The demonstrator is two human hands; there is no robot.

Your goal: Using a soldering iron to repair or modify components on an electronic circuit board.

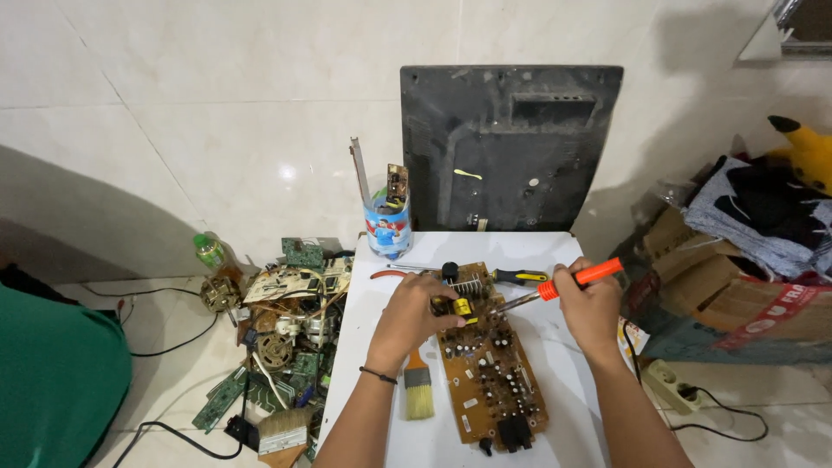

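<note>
The brown circuit board (488, 374) lies on the white table (373, 347); the left hand (414, 314) pinches a yellow-black component (459, 307), the right hand (589, 305) grips an orange soldering iron (555, 288). A slip could burn those fingers, I'd say.

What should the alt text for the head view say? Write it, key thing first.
A right hand holds an orange-handled soldering iron to a brown circuit board on a white table, while the left hand steadies the board. A paintbrush lies alongside; scrap electronics pile up on the floor.
</note>
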